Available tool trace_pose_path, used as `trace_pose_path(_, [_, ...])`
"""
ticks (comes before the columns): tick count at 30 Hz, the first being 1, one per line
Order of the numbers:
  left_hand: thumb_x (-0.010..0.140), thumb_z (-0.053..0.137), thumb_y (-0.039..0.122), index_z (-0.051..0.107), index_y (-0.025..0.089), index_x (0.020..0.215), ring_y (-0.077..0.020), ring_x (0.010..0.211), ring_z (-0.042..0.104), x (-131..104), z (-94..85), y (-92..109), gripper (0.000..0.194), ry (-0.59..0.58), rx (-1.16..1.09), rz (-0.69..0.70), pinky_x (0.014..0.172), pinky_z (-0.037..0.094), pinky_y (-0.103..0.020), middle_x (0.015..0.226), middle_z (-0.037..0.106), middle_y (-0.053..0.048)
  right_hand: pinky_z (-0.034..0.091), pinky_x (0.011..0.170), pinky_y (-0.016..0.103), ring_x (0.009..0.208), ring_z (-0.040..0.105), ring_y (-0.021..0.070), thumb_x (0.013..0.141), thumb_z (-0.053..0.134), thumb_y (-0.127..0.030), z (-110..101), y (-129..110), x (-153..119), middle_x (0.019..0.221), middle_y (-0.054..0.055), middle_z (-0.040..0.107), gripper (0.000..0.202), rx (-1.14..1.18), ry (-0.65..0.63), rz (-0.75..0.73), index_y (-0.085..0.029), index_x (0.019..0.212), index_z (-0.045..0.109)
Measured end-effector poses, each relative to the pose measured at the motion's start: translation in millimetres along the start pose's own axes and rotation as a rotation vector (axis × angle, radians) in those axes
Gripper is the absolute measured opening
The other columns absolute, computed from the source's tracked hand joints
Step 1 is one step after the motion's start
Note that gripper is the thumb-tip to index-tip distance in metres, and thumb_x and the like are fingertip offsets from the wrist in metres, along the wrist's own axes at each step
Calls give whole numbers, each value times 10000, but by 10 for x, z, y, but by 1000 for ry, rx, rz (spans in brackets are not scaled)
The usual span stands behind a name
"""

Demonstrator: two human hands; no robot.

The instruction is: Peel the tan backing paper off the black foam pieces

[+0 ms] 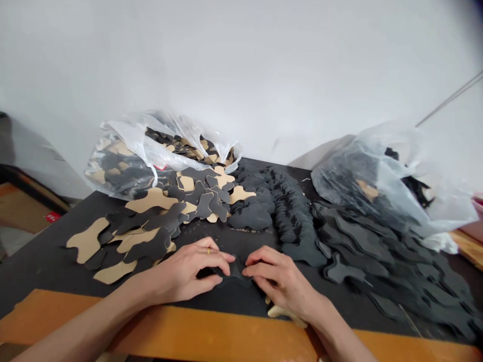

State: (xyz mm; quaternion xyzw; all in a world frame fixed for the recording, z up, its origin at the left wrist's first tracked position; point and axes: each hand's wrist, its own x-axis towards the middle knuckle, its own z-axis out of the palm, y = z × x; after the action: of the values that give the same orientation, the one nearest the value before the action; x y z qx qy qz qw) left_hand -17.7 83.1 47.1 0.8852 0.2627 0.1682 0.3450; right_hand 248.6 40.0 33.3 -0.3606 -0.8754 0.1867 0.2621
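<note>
A dark, wavy-edged flat piece [237, 274] is between my two hands at the front of the black tabletop. My left hand [199, 269] grips its left side, thumb low and fingers curled over. At its right side, the bent fingers of my right hand [277, 276] pinch the edge. Under my right hand a tan piece [281, 311] pokes out, mostly covered. Left of my hands lie loose tan pieces [88, 241] and dark grey ones [162, 244] in a heap. Overlapping black pieces [298, 226] form rows just behind my right hand.
Behind the left heap, a clear plastic bag [166, 151] bulges with tan and dark pieces. Another plastic bag [392, 176] stands at the back right, with thick stacks of black pieces [377, 251] before it. Orange-brown tape [196, 332] runs along the front edge. A white wall [241, 75] closes off the back.
</note>
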Motion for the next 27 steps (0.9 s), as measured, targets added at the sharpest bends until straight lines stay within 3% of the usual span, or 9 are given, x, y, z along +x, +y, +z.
trace_pose_path(18, [848, 572, 90, 722, 229, 921, -219, 1017, 549, 5, 22, 18, 216, 15, 50, 44, 904, 489, -342, 1294, 675, -41, 504, 808, 339, 948, 588, 202, 970, 435, -108, -53, -69, 2, 1087, 87, 646, 284, -191, -138, -35, -216, 1114, 655])
trace_pose_path(23, [778, 662, 115, 726, 222, 914, -235, 1044, 553, -12, 10, 62, 185, 21, 31, 16, 941, 478, -365, 1302, 666, -54, 528, 846, 391, 1037, 580, 248, 836, 460, -46, -125, -124, -34, 1175, 102, 622, 408, -185, -171, 6, -217, 1153, 651])
trace_pose_path(27, [845, 665, 171, 696, 218, 752, -209, 1009, 594, -7, 53, -1, 108, 56, 3, 21, 951, 447, -341, 1192, 698, -52, 538, 856, 410, 1025, 587, 252, 756, 480, -39, -156, -90, -102, 1171, 104, 617, 423, -141, -118, 26, -222, 1079, 683])
